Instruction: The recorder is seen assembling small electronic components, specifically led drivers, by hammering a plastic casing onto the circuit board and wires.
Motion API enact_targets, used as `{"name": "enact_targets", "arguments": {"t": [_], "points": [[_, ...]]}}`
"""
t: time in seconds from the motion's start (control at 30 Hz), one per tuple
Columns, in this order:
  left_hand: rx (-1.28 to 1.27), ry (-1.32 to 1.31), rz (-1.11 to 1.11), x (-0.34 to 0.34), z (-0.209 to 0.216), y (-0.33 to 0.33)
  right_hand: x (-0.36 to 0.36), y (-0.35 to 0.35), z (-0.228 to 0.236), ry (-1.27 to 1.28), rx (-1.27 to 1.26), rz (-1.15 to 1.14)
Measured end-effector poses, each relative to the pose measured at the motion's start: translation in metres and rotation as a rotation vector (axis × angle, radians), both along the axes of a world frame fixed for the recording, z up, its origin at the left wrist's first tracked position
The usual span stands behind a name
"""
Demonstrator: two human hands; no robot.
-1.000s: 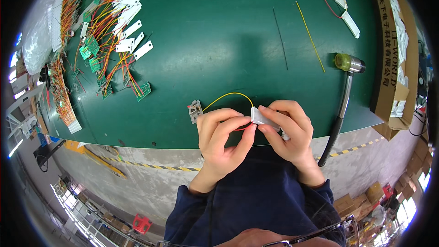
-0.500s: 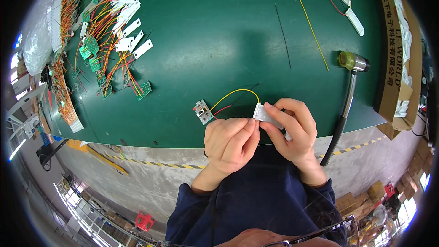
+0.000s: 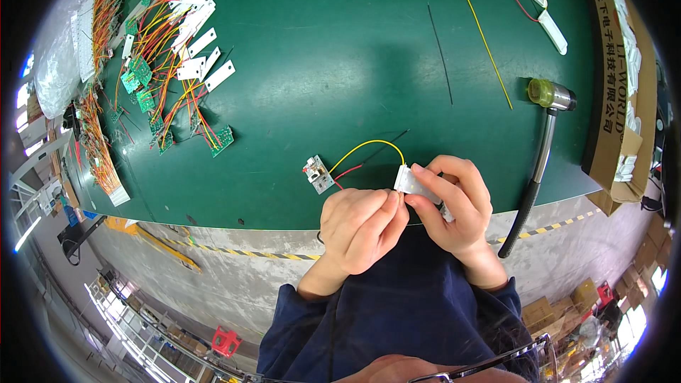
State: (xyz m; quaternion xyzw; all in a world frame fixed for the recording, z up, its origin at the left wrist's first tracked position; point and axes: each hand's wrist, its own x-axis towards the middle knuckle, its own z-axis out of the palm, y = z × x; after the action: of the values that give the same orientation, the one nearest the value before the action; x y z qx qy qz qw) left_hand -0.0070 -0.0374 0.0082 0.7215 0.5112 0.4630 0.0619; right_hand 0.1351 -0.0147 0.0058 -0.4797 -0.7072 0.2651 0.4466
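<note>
My right hand point(image 3: 457, 202) is closed around a small flat white plate point(image 3: 417, 180), thumb and fingers on its edges, just above the table's near edge. My left hand point(image 3: 362, 230) makes a pinch at the plate's left edge; what sits between its fingertips is hidden. A yellow wire point(image 3: 369, 142) arches from the plate to a small grey circuit board point(image 3: 318, 174) lying left of the plate. From that board a red wire point(image 3: 347, 171) runs beside my left fingers. A thin black wire point(image 3: 389, 142) lies behind the hands.
On the green table point(image 3: 305, 64) lie a mallet point(image 3: 543, 135) at right, plus a loose black wire point(image 3: 440, 53) and yellow wire point(image 3: 488, 51). Wired white strips point(image 3: 191, 21) and green boards point(image 3: 222, 140) cover the left. A cardboard box point(image 3: 603, 71) stands far right.
My hands and the white plate have shifted very slightly toward the table's near edge. Both grips look the same, and the plate remains in my right hand.
</note>
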Motion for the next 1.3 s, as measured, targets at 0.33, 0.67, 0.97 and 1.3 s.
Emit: {"name": "enact_targets", "arguments": {"t": [0.33, 0.67, 0.97, 1.3], "points": [[-0.061, -0.043, 0.03, 0.002, -0.006, -0.001, 0.001, 0.001, -0.005, -0.003, 0.0, -0.002], [-0.036, -0.036, 0.074, 0.002, -0.017, 0.001, 0.0, 0.003, -0.008, -0.033, -0.041, 0.025], [-0.28, -0.273, -0.041, -0.015, -0.005, 0.006, -0.002, 0.0, -0.008, 0.065, -0.13, 0.015], [-0.329, -0.295, 0.035, -0.002, -0.008, 0.004, -0.003, 0.006, -0.01, -0.028, 0.008, -0.05]]}}
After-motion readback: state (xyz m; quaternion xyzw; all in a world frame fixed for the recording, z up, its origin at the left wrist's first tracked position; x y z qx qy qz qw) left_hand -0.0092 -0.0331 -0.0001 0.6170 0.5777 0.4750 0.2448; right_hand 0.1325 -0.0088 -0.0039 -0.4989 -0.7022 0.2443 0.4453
